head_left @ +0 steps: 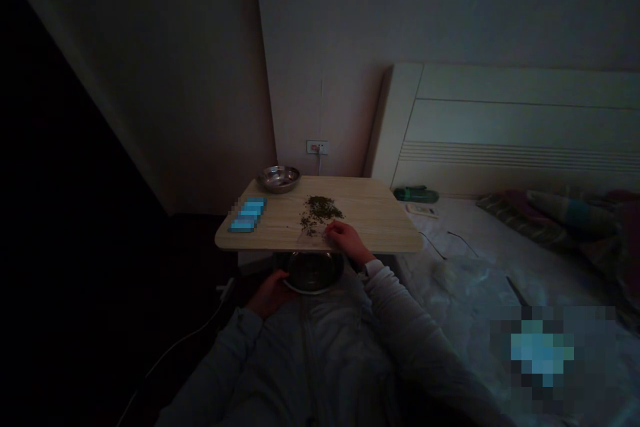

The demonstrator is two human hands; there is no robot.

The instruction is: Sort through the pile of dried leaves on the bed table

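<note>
A: Quick, what's closest?
B: Metal bowl [316, 273] in the lap, round, bright rim, dk inside. L hand [270, 292] grips its left side, thumb at the rim, other fingers hidden. Table [380, 213] edge blocks the bowl's far rim, AFAICT.
A: R hand?
B: R hand [347, 241] is over the near edge of the tabletop, fingers curled, tips bunched right by the green bits [323, 205]. Can't tell if they're pinching any.
A: How do the bits look?
B: Tiny, dk green, loose, in the middle of the table. Thick patch at the back, thinner twd the near edge, w/ a few strays. Too dim to ID.
A: Anything else on the table?
B: Lit, phone-like thing [247, 215], pixelated, on the left, well apart from the bits. 2nd bowl [278, 179], also metal, far left corner.
A: And past that?
B: Bed's on the right: pale remote [423, 211], then green bottle [416, 194] on its side nr the headboard [500, 113]. Wall socket [317, 147] w/ a cord straight behind the table.
</note>
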